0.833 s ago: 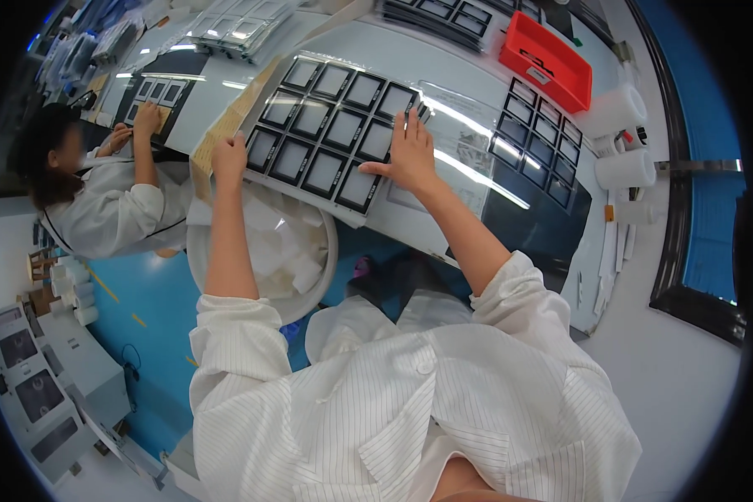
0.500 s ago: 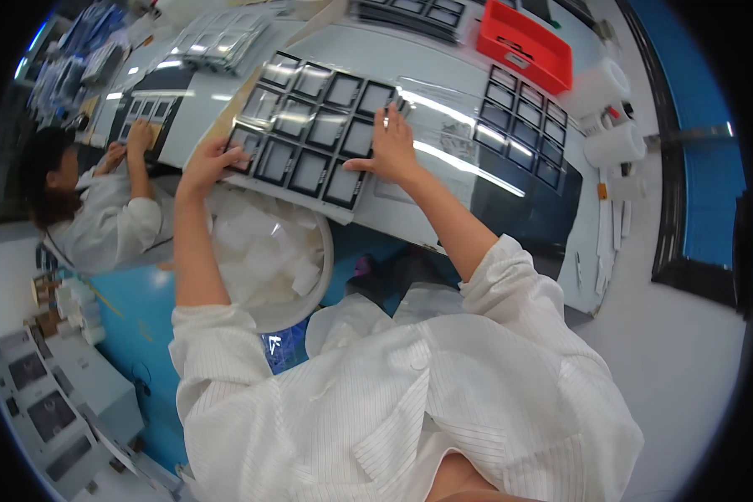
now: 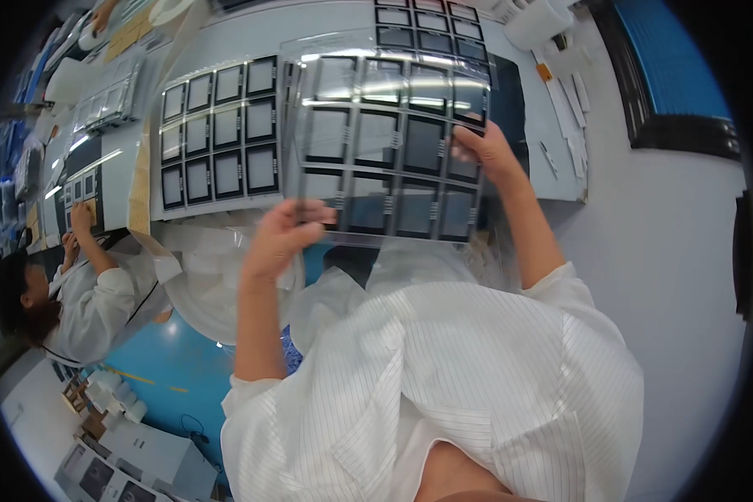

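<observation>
A clear, glossy sheet with a grid of black-framed rectangles [image 3: 376,138] is raised, tilted, over the table's front edge in front of me. My left hand [image 3: 280,238] is closed on its lower left edge, thumb and fingers pinching it; motion smears the fingertips. At its right edge my right hand [image 3: 487,155] grips it, some fingers showing through the clear material. To the left, a similar gridded sheet of black frames [image 3: 217,134] lies on the table, apart from both hands. Another framed grid [image 3: 431,29] lies beyond the held sheet and is partly covered by it.
A dark mat [image 3: 510,109] lies on the table [image 3: 560,171] at right, near white rolls [image 3: 540,25] and a pen [image 3: 550,159]. A round white bin [image 3: 213,314] stands below the left front edge. A co-worker [image 3: 100,289] works at far left beside stacked clear trays [image 3: 113,92].
Both hands have left the framed grid at left and moved right. They now hold a clear gridded sheet up in the air. The view has shifted, and the red box is out of sight.
</observation>
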### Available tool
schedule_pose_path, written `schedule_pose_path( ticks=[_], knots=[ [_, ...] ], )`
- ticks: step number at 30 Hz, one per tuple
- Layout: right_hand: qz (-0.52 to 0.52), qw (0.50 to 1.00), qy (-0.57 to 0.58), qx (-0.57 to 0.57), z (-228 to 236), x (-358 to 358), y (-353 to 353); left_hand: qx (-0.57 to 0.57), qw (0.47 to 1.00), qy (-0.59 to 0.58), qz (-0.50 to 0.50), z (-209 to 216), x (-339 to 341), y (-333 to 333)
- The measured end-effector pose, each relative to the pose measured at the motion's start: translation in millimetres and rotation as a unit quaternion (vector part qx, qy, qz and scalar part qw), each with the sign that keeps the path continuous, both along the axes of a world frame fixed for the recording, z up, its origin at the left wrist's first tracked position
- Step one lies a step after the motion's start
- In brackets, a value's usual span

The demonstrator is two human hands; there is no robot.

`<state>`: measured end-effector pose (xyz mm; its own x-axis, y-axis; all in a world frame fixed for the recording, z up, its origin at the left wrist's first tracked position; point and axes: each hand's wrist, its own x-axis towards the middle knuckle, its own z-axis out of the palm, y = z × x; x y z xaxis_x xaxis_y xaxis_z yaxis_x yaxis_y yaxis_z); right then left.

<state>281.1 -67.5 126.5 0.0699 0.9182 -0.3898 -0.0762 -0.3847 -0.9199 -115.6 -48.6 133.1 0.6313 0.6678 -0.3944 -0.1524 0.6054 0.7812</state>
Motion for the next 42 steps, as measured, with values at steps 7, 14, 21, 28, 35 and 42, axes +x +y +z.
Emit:
schedule_pose_path(
  ticks=[7, 14, 21, 28, 35, 42],
  knots=[
    [-0.036, 0.667, -0.734, 0.121, -25, 37, -59, -0.207, 0.975, -0.053, 0.063, -100, 97, -72],
    [0.297, 0.815, -0.493, 0.065, -34, -83, -89, -0.083, 0.993, -0.051, 0.064, -97, 114, -91],
    [0.328, 0.823, -0.463, 0.029, -30, -70, -86, 0.053, 0.997, 0.030, -0.038, -95, 121, -81],
    [0.311, 0.818, -0.482, 0.050, 29, -72, -66, 0.265, 0.958, -0.055, -0.099, -88, 129, -44],
    [0.292, 0.760, -0.562, 0.146, 33, -64, -80, 0.315, 0.941, -0.091, -0.084, -62, 147, -42],
    [0.287, 0.775, -0.550, 0.119, 67, -41, -54, 0.216, 0.974, -0.044, -0.053, -92, 132, -71]
  ],
)
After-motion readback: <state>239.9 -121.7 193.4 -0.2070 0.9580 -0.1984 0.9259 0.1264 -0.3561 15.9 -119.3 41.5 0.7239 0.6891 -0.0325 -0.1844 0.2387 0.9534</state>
